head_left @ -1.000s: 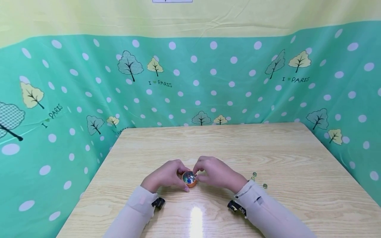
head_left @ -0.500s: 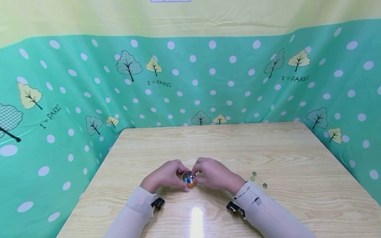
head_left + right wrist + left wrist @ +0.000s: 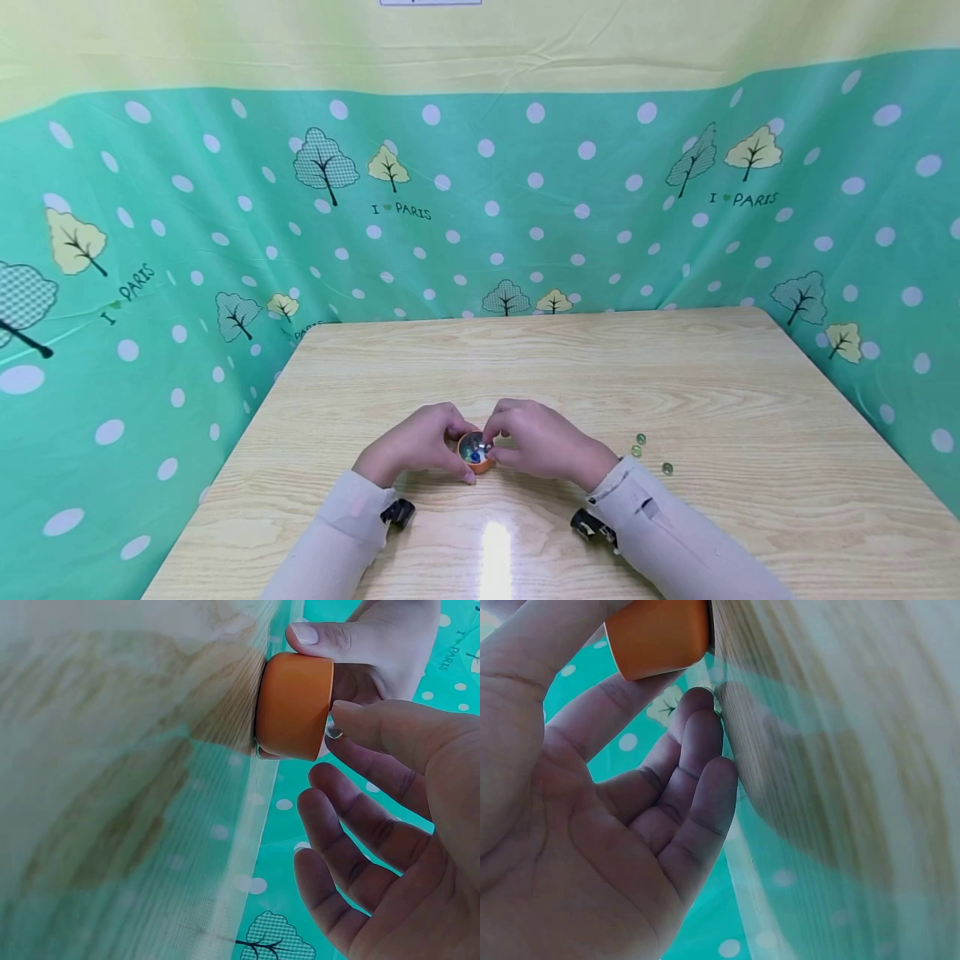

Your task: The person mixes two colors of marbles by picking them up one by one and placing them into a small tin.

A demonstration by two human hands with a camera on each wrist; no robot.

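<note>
A small orange cup [image 3: 482, 468] with a shiny inner wall stands on the table, with several marbles [image 3: 476, 457] inside, one of them deep blue. My left hand [image 3: 416, 442] holds the cup from the left, thumb and forefinger around its side; its other fingers extend loosely near the tabletop in the left wrist view. On the other side, my right hand [image 3: 543, 437] pinches a clear marble [image 3: 334, 732] between thumb and forefinger, right at the cup's rim. In the right wrist view, the orange cup [image 3: 294, 705] shows side-on, which hides its contents.
Several greenish marbles [image 3: 667, 469] lie on the wooden table [image 3: 720, 375] to the right, beside the right sleeve [image 3: 660, 517]. A green dotted cloth [image 3: 517, 200] hangs behind the table and along its sides.
My right hand has shifted slightly left, bringing its fingertips over the cup's rim, where the pinched marble now shows. The left hand and the cup hold nearly still.
</note>
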